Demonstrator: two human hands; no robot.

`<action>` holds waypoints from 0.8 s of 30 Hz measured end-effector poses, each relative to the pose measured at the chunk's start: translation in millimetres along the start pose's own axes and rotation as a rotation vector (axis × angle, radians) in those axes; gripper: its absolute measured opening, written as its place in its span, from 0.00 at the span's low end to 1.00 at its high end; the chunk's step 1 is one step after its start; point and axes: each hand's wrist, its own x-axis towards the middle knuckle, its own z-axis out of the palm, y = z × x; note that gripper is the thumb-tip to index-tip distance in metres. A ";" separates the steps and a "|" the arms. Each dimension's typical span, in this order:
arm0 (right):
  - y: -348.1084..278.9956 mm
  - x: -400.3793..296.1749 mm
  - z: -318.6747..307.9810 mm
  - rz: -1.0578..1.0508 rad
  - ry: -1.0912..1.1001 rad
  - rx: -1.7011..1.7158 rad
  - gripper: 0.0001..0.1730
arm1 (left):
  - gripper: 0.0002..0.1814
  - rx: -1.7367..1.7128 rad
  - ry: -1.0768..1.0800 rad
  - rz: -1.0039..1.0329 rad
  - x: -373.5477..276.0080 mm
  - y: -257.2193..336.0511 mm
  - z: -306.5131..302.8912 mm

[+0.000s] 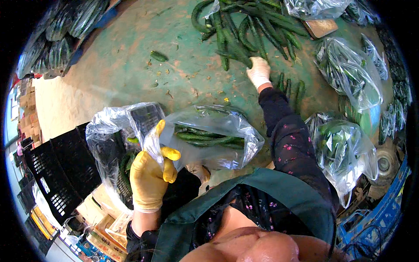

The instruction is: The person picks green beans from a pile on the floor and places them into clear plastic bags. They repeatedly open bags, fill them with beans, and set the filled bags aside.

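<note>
My left hand [152,173], in a yellow-coated glove, pinches the gathered edge of a clear plastic bag [193,157]. Long cucumbers [209,137] lie inside that bag, which rests in front of me with its mouth towards the right. My right hand [258,70], in a whitish glove, reaches forward and grips a cucumber [237,52], blurred, at the near edge of a loose pile of long cucumbers [258,28]. Some of the piled ones are strongly curved. A few more cucumbers [288,85] lie just right of my right wrist.
A black plastic crate [62,163] lined with clear plastic stands at left. Bagged cucumbers [348,68] lie at right, with another filled bag [343,147] nearer me. More bagged cucumbers [59,52] are stacked at upper left. A short cucumber piece [159,56] lies on the green surface.
</note>
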 end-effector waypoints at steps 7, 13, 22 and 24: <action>25.3 1.2 14.3 0.166 -0.232 -0.068 0.24 | 0.46 0.096 0.022 0.027 -2.6 3.4 0.0; 46.0 -33.9 26.0 0.294 -0.332 0.116 0.23 | 0.41 -0.058 -0.065 0.000 -10.3 6.5 -7.2; 29.7 -95.2 26.5 0.264 -0.055 0.059 0.29 | 0.39 -0.095 -0.176 0.005 -19.8 -4.3 -35.3; 49.2 -94.4 40.0 0.189 0.009 0.050 0.08 | 0.39 -0.051 -0.204 0.017 -16.3 -1.0 -32.5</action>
